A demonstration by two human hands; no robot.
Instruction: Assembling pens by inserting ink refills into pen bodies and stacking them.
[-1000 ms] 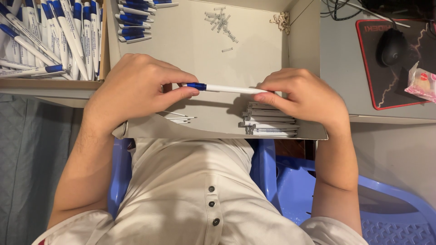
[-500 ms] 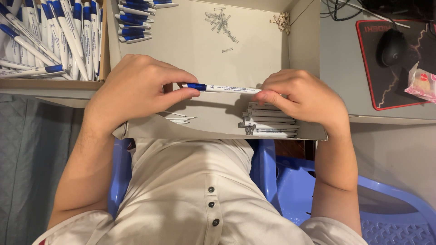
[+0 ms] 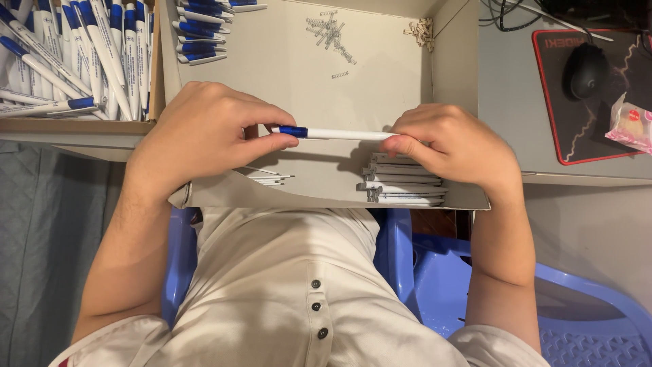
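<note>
I hold a white pen with a blue end (image 3: 333, 133) level over a shallow cardboard box (image 3: 285, 75). My left hand (image 3: 204, 132) pinches the blue end between thumb and fingers. My right hand (image 3: 451, 146) grips the white end. Under my right hand lies a stack of white pen barrels (image 3: 401, 185). A few thin white refills (image 3: 268, 179) rest below my left hand. Small metal springs (image 3: 331, 30) are scattered at the far side of the box.
A box full of finished blue and white pens (image 3: 68, 54) stands at the left, and more pens (image 3: 200, 30) lie at the box's far left corner. A mouse (image 3: 586, 70) on a black and red pad (image 3: 614, 129) and a pink wrapped snack (image 3: 631, 122) are at the right. Blue plastic stool (image 3: 489, 285) below.
The two hands have closed slightly toward each other along the pen. Otherwise the scene is the same.
</note>
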